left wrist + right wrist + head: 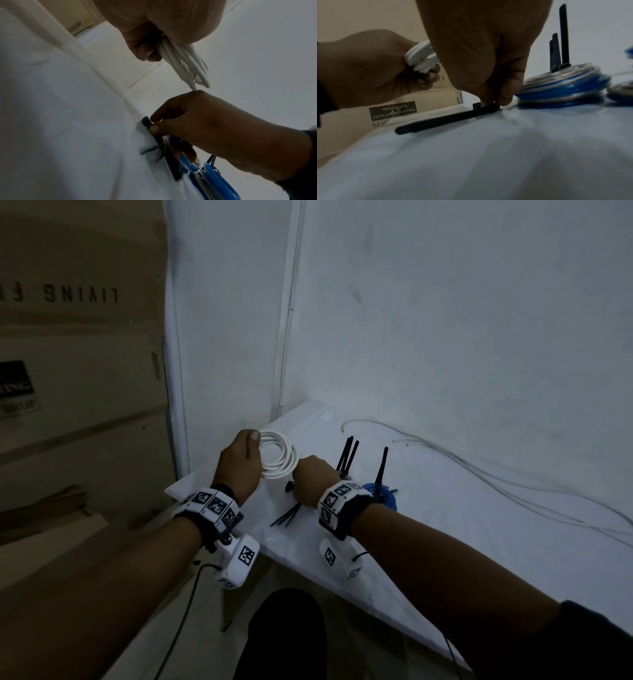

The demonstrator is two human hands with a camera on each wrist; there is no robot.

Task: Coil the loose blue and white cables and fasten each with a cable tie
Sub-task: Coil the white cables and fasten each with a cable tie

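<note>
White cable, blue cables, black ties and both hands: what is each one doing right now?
white cable: coiled, gripped in the air, no tie yet
left hand: grips the white coil
right hand: pinches a tie on the table
cable tie: lying flat, loose
blue cable coils: coiled and tied, resting on the table

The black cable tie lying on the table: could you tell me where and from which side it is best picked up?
Take the black cable tie near its head end, from above, in a fingertip pinch. It lies flat on the table, so only a pinch can lift it. The right hand pinches there now; the left hand holds the white coil.
</note>
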